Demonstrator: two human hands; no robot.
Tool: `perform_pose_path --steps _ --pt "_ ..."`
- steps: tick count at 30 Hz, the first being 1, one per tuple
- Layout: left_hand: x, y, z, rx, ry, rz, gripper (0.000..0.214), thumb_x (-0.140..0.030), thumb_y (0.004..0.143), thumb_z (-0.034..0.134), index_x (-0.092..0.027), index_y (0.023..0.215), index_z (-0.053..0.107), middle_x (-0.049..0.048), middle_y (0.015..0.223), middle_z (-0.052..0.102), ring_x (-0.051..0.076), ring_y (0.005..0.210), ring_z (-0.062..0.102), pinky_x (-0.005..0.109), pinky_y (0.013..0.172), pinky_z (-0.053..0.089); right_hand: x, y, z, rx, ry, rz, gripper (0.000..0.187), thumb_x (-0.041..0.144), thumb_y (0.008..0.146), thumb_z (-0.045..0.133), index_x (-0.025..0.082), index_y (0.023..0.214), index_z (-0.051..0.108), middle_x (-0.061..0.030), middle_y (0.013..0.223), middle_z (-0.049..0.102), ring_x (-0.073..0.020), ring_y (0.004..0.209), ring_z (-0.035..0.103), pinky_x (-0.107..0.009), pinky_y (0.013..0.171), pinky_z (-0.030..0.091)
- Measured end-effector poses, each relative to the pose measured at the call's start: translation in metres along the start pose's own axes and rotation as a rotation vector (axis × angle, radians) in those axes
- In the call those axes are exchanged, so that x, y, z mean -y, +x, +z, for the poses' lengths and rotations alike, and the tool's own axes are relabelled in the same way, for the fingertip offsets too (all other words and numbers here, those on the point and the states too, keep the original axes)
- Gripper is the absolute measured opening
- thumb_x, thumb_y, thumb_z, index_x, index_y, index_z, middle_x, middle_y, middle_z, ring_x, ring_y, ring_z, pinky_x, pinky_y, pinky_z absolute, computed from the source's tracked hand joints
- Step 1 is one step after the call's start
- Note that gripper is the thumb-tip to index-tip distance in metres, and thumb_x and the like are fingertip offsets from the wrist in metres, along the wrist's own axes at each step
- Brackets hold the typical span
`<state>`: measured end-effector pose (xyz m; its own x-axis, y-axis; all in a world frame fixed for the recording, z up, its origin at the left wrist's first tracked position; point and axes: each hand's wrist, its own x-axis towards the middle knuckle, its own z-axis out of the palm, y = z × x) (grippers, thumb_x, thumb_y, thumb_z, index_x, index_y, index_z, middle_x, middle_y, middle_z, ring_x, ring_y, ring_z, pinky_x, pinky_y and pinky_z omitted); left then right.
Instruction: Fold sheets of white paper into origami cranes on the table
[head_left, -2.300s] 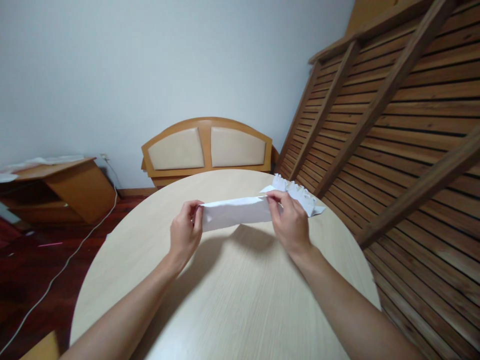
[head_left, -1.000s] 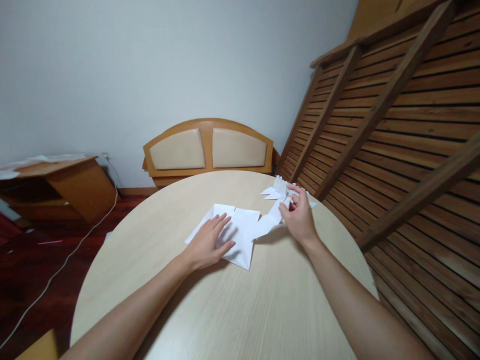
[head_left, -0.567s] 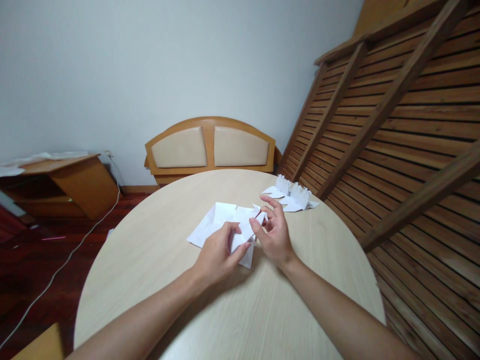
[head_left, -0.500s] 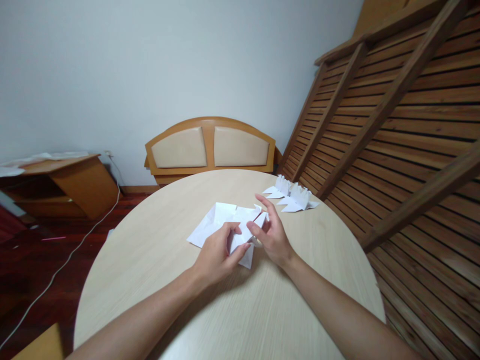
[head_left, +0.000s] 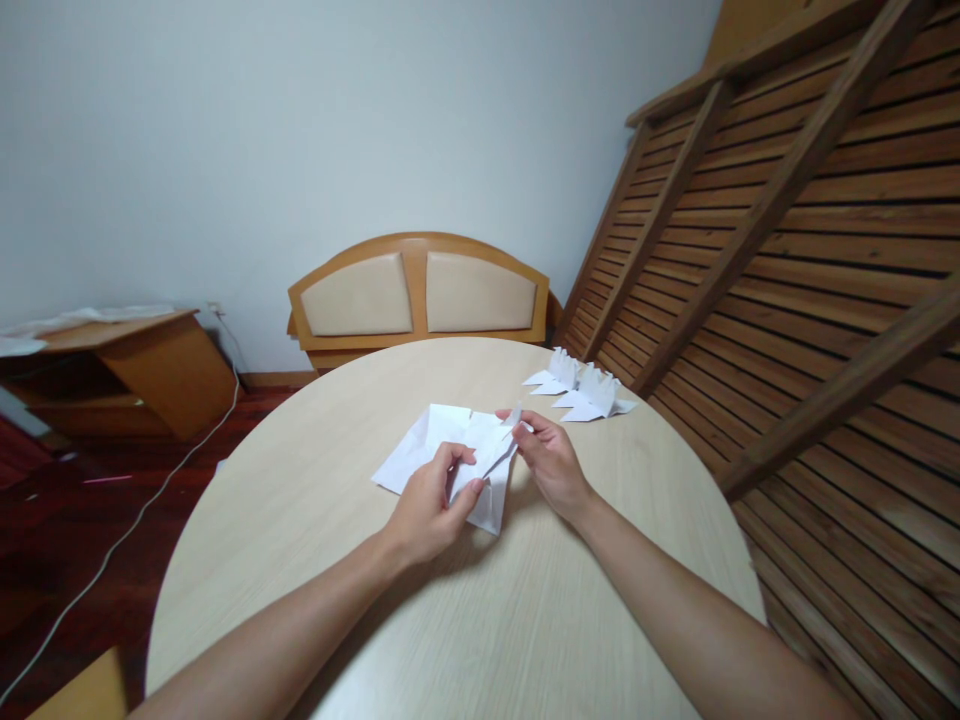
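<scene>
A partly folded sheet of white paper (head_left: 448,428) is held over the middle of the round table. My left hand (head_left: 433,502) is closed on its near side, thumb and forefinger gripping the folded layers. At the paper's right end, my right hand (head_left: 551,462) pinches a narrow pointed flap between thumb and fingers. One corner of the paper hangs down below the fingers, and a wide part spreads to the left. Two finished-looking folded paper pieces (head_left: 592,393) with upright pointed tops stand beyond my right hand.
The pale round wooden table (head_left: 315,460) fills the centre. Behind it is a padded headboard (head_left: 420,290). A slatted wooden frame (head_left: 780,260) leans at the right. To the left stand a low cabinet (head_left: 161,375) and a white cable (head_left: 150,505) on the floor.
My right hand's fingers have closed in on the paper's right end, where the forefinger was raised before. The flap there now stands narrower and more upright. My left hand keeps its grip.
</scene>
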<state>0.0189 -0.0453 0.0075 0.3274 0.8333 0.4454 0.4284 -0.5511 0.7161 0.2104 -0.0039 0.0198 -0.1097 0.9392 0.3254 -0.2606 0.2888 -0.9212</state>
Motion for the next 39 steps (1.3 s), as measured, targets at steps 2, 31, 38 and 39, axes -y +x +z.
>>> perform_pose_path --steps 2,31,38,39 --pt "0.002 0.000 0.000 0.001 -0.011 -0.002 0.024 -0.041 0.096 0.051 -0.021 0.109 0.050 0.0054 0.096 0.064 0.021 0.084 0.059 0.033 0.075 0.044 -0.002 0.003 -0.004 -0.022 -0.017 -0.002 0.049 0.063 0.072 0.077 0.021 0.098 0.079 -0.0054 0.084 0.074 -0.0194 0.074 0.061 -0.034 0.076 0.049" --pt "-0.013 0.010 0.004 -0.287 -0.326 -0.055 0.027 -0.044 0.092 0.062 -0.019 0.081 0.062 0.0041 0.083 0.068 0.018 0.079 0.063 0.030 0.076 0.050 -0.008 -0.015 0.024 0.187 0.040 -0.032 0.053 0.039 0.074 0.083 0.030 0.111 0.045 -0.0014 0.106 0.062 -0.0183 0.098 0.064 -0.033 0.083 0.053" --pt "-0.004 0.011 0.008 -0.262 -0.411 -0.118 0.023 -0.042 0.092 0.062 -0.019 0.088 0.062 0.0040 0.087 0.069 0.018 0.083 0.065 0.031 0.079 0.051 -0.003 -0.009 0.018 0.173 -0.108 -0.046 0.026 0.044 0.082 0.075 0.021 0.089 0.069 -0.0029 0.089 0.070 -0.0185 0.083 0.064 -0.033 0.079 0.051" --pt "-0.003 0.011 0.008 -0.252 -0.407 -0.118 0.021 -0.040 0.091 0.064 -0.019 0.091 0.062 0.0045 0.091 0.069 0.019 0.086 0.065 0.032 0.082 0.051 -0.003 -0.009 0.017 0.155 -0.119 -0.050 0.024 0.044 0.081 0.075 0.020 0.087 0.070 -0.0026 0.086 0.070 -0.0183 0.081 0.064 -0.033 0.079 0.051"
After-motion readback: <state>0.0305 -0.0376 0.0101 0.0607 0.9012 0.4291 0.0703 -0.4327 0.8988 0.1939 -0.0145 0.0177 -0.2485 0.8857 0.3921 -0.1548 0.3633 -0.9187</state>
